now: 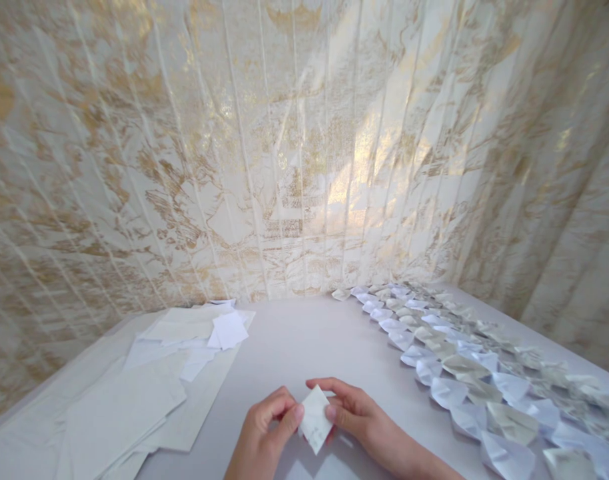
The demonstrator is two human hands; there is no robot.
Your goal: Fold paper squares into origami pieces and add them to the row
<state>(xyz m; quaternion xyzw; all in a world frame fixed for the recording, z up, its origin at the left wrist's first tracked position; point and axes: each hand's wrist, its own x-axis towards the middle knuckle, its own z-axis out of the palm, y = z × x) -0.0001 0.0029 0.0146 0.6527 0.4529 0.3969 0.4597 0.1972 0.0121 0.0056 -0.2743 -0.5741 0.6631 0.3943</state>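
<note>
Between my two hands, near the front middle of the table, is a small folded piece of white paper (315,419), turned like a diamond with faint grey marks low on it. My left hand (272,423) pinches its left corner between thumb and fingers. At the opposite corner my right hand (352,413) grips the paper, thumb on the front face and fingers behind. The back of the folded paper and the fingertips behind it are hidden.
Rows of folded paper pieces (449,392), white and greyish, cover the table's right side. Flat paper sheets (124,407) lie stacked loosely on the left, with small white squares (229,330) on top. Behind the table (304,340) hangs a patterned gold-and-white curtain (294,147).
</note>
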